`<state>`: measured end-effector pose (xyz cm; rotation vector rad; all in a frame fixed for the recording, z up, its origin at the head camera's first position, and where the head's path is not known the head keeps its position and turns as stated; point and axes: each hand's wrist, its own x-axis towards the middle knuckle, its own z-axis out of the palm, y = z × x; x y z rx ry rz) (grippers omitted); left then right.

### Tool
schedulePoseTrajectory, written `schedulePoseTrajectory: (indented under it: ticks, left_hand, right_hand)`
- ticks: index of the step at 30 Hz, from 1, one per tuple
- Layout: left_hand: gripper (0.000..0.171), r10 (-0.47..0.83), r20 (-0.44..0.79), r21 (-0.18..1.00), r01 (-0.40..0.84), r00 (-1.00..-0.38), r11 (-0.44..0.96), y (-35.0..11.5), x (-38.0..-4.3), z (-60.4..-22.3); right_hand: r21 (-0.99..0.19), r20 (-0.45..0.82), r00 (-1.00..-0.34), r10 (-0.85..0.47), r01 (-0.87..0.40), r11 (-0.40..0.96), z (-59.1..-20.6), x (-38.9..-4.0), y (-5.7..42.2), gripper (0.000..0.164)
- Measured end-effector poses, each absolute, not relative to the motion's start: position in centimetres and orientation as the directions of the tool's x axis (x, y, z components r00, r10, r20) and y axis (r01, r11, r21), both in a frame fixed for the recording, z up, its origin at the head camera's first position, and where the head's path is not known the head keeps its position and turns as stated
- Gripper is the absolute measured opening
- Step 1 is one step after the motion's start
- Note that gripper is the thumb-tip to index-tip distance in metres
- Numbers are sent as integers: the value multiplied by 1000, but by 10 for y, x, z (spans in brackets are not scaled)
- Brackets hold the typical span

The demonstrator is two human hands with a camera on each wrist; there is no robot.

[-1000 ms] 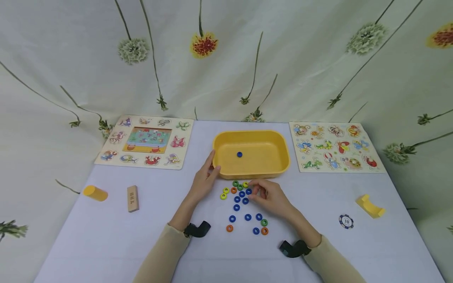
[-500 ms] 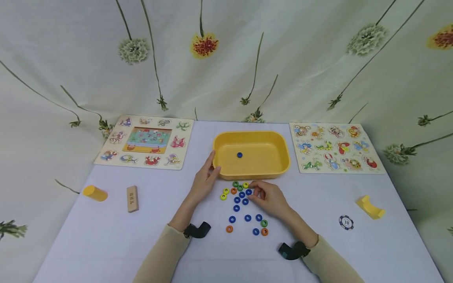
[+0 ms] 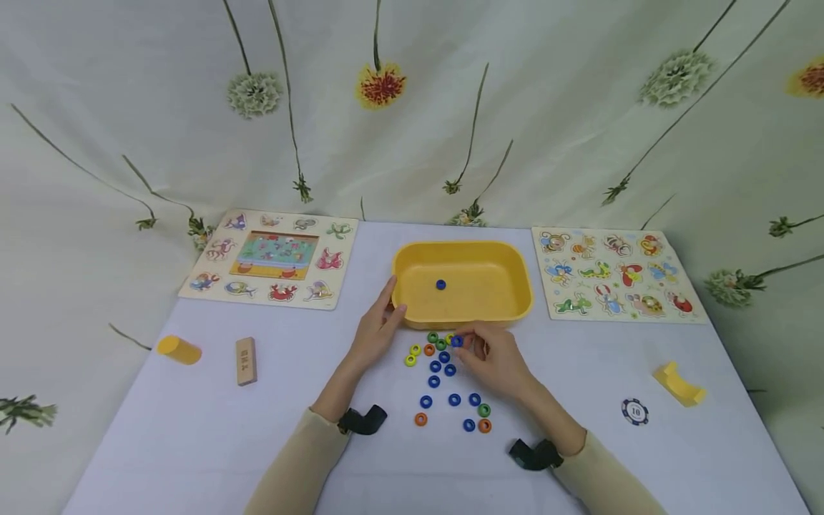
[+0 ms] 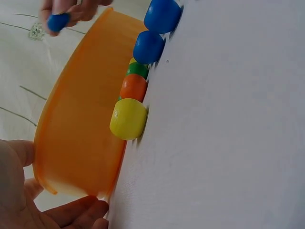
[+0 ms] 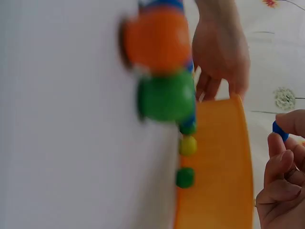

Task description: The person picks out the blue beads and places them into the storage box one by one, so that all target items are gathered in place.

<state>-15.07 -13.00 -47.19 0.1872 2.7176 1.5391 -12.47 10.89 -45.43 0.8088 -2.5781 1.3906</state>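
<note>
In the head view my right hand (image 3: 497,359) pinches a blue bead (image 3: 457,341) between thumb and fingertips, raised near the front edge of a yellow tray (image 3: 412,320). The right wrist view shows the same blue bead (image 5: 280,130) at the fingertips, the other fingers bent. My left hand (image 3: 372,336) touches the tray's front left corner, its fingers fairly straight along the outside and the thumb at the front. One blue bead (image 3: 440,285) lies inside the tray. Before it on the table are several loose beads, among them a yellow bead (image 3: 410,360) and an orange bead (image 3: 421,419).
A sea-animal puzzle board (image 3: 341,268) lies at the back left, an insect puzzle board (image 3: 608,286) at the back right. A yellow cylinder (image 3: 179,350) and a wooden block (image 3: 246,361) are at left. A poker chip (image 3: 635,411) and a curved yellow block (image 3: 679,384) are at right.
My right hand has lifted a blue bead off the table and brought it slightly toward the tray. The left hand stays at the tray's corner. The head view has shifted slightly.
</note>
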Motion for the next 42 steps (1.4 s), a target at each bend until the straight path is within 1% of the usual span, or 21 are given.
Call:
schedulePoseTrajectory:
  ticks: [2, 4, 5, 8, 11, 13, 16, 20, 22, 25, 28, 31, 33, 35, 37, 42]
  left_hand:
    - [57, 113, 54, 854, 104, -992, 510, -131, -151, -471]
    - [57, 109, 63, 853, 110, -992, 511, -131, -151, -471]
    - [57, 106, 62, 853, 108, -992, 511, -131, -151, -471]
    - [57, 101, 52, 858, 96, -993, 504, -130, -151, -472]
    - [57, 93, 40, 860, 82, -995, 504, -129, -150, -472]
    - [57, 94, 46, 856, 87, -995, 509, -128, -150, -474]
    - [57, 98, 56, 853, 99, -994, 512, -127, -149, -475]
    - [57, 105, 73, 850, 116, -992, 514, -129, -150, -476]
    - [57, 108, 77, 849, 122, -991, 514, -130, -150, -477]
    - [57, 108, 68, 852, 114, -992, 511, -130, -151, -477]
    - [57, 114, 65, 852, 114, -991, 511, -130, -151, -477]
    - [57, 118, 68, 853, 119, -991, 509, -130, -151, -476]
    - [57, 124, 74, 854, 127, -990, 505, -130, -152, -475]
    - [57, 126, 75, 854, 129, -989, 504, -130, -152, -474]
    - [57, 126, 73, 855, 128, -989, 502, -130, -152, -474]
    - [58, 132, 70, 856, 127, -989, 501, -129, -151, -475]
  right_hand:
    - [-740, 368, -842, -395, -522, 424, -436, -139, 109, 18]
    - [-719, 369, -853, -370, -514, 468, -425, -160, 108, 17]
    - [-706, 348, -869, -351, -490, 512, -422, -172, 108, 16]
    - [-654, 219, -923, -315, -379, 655, -420, -202, 105, 16]
    - [-568, 66, -949, -309, -290, 770, -424, -222, 99, 17]
    - [-520, -13, -948, -319, -266, 811, -427, -230, 96, 18]
    - [-479, -93, -939, -332, -250, 841, -432, -239, 90, 18]
    - [-472, -146, -923, -357, -252, 845, -436, -244, 85, 18]
    - [-464, -154, -923, -353, -248, 850, -435, -243, 85, 21]
    - [-473, -118, -942, -315, -226, 852, -431, -236, 90, 25]
    - [-536, -21, -961, -276, -222, 815, -428, -222, 101, 27]
    - [-620, 149, -956, -253, -290, 729, -427, -202, 117, 26]
    - [-656, 253, -939, -234, -344, 672, -429, -187, 126, 24]
    - [-683, 328, -916, -231, -399, 611, -432, -170, 133, 22]
    - [-716, 349, -903, -250, -429, 550, -436, -154, 136, 22]
    - [-759, 306, -871, -385, -467, 454, -441, -118, 128, 23]
